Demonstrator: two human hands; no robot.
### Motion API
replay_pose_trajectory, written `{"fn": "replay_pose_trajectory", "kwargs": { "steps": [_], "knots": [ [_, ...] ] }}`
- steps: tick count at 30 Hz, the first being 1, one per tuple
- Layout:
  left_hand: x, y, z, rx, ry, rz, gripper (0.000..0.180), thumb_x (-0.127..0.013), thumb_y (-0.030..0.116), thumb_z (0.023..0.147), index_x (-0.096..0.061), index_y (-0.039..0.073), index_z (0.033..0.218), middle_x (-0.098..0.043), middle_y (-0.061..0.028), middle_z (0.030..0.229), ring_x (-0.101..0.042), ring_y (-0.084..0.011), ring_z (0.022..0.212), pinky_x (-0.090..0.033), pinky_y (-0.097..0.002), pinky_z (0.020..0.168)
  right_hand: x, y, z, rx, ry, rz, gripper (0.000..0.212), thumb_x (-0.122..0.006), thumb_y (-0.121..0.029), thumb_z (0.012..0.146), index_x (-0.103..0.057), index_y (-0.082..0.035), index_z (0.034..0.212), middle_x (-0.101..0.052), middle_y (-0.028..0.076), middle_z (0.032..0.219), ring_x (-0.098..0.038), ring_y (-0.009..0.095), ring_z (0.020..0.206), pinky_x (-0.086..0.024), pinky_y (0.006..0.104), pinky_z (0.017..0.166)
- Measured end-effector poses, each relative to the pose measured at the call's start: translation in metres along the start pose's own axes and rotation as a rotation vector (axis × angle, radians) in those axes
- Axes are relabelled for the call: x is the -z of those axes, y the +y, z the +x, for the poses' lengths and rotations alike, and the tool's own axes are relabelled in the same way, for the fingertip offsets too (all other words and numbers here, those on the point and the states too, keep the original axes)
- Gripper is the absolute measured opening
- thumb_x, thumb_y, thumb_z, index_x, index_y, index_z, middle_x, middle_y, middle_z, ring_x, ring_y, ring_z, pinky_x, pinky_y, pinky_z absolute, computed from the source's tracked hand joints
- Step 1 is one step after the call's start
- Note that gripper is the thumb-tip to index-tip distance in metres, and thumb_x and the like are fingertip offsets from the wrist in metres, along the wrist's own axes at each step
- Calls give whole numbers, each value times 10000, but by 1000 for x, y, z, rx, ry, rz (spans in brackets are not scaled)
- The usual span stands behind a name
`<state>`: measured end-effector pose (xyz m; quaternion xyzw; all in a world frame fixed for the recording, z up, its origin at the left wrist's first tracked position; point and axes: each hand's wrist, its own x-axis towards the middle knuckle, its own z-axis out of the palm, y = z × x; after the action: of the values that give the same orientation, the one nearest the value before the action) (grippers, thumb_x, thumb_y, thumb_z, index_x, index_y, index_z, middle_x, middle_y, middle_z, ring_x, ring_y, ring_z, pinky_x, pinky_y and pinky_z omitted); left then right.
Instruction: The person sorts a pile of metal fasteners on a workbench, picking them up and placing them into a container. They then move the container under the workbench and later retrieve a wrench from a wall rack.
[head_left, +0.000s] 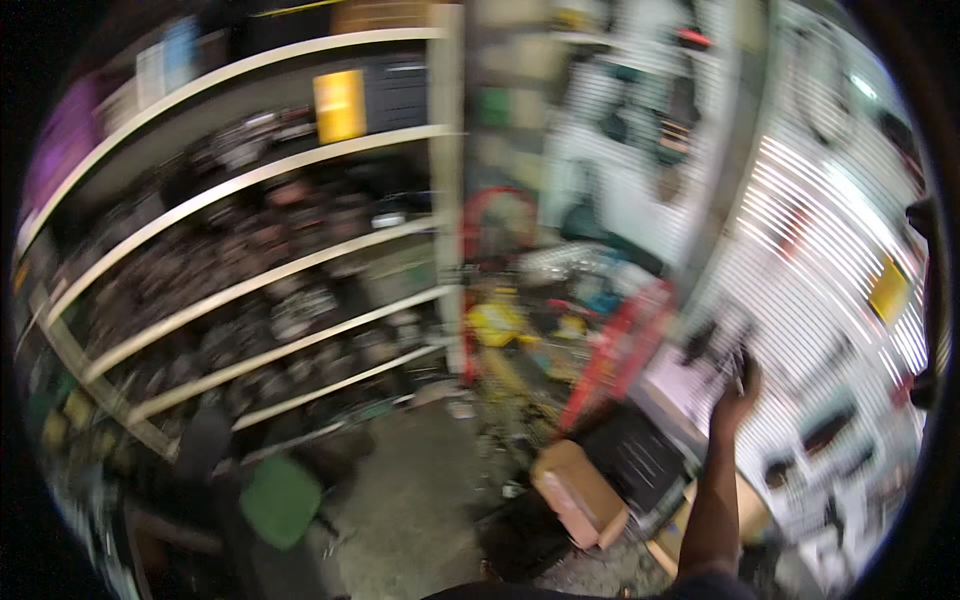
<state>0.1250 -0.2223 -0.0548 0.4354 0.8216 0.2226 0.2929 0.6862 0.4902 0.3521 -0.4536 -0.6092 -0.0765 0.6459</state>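
My right arm reaches up from the lower edge at the right. My right hand (pixel 738 398) is raised in front of the white slatted wall panel (pixel 790 330). A dark object (pixel 718 340) of unclear kind appears right at its fingertips; blur hides whether the hand grips it or it hangs on the panel. The fingers are smeared by motion. My left hand is out of the picture. Below the right hand are an open cardboard box (pixel 580 495) and a black case (pixel 632 455).
Tall metal shelving (pixel 260 170) packed with dark parts fills the left. A green seat (pixel 280 502) stands in front of it on the grey floor (pixel 400 490). A red frame (pixel 615 355) and yellow items (pixel 497 325) crowd the corner. Dark tools (pixel 830 428) hang on the panel.
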Motion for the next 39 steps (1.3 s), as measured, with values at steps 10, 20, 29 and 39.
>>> {"fn": "replay_pose_trajectory", "kwargs": {
  "steps": [10, 20, 29, 39],
  "knots": [
    [-28, -2, -257, 749, 152, -294, 639, -672, 491, 1021, -589, 90, 1512, -673, -196, 1448, -639, -409, 1330, -507, -471, 1132, 24, -430, -434, 601, -1889, 751, 481, -708, -193, 989, -613, -82, 1447, -682, 204, 1351, -671, 434, 1198, -545, 488, 1035],
    [-35, 0, -552, 1408, 859, -642, 550, -705, 360, 991, -661, 16, 1418, -722, -215, 1362, -685, -354, 1288, -535, -425, 1109, 50, -740, -615, 1021, -2104, 1198, 340, -711, -73, 928, -691, 1, 1260, -704, 218, 1227, -712, 390, 1054, -583, 442, 952],
    [-60, -25, -567, 1618, 1015, -928, 544, -721, 375, 966, -692, 16, 1374, -734, -213, 1330, -693, -366, 1264, -538, -432, 1098, 134, -998, -795, 1334, -2128, 1607, 305, -728, -68, 928, -712, -35, 1231, -736, 190, 1153, -743, 352, 939, -607, 437, 841],
    [106, -92, -630, 1678, 1505, -946, 424, -717, 231, 998, -691, 31, 1372, -745, -202, 1313, -721, -331, 1232, -565, -413, 1068, 345, -1255, -948, 1755, -1973, 2077, 258, -703, -162, 974, -729, -71, 1214, -743, 185, 1096, -724, 400, 1009, -585, 478, 894]
  ]
}}
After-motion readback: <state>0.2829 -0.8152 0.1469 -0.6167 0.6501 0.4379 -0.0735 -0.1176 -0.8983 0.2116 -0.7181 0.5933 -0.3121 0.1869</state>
